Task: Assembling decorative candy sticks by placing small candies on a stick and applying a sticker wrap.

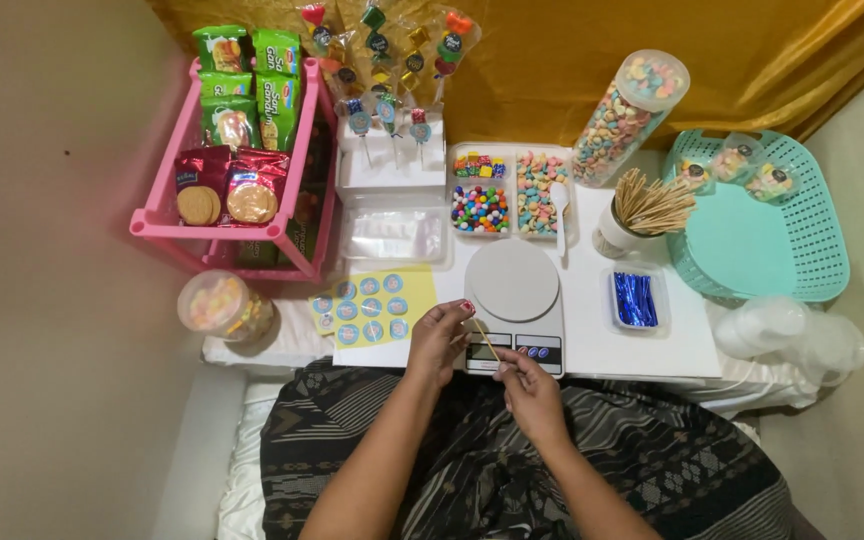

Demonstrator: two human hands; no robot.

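A pink rack [157,222] of snack packets stands at the left, wrapped lollipops [384,60] behind a white stand. A divided tray of candies [508,193] sits behind the kitchen scale [513,283] (its platform bare), with a teal basket [812,250] and blue twist ties [635,299] to the right.

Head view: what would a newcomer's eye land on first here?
Probably the two hands at bottom centre: the left hand and right hand hold a thin wooden stick between them, over the front of a white scale. Next, the pink rack of snack packs at upper left. Then the tall candy jar leaning at upper right, beside a teal basket.
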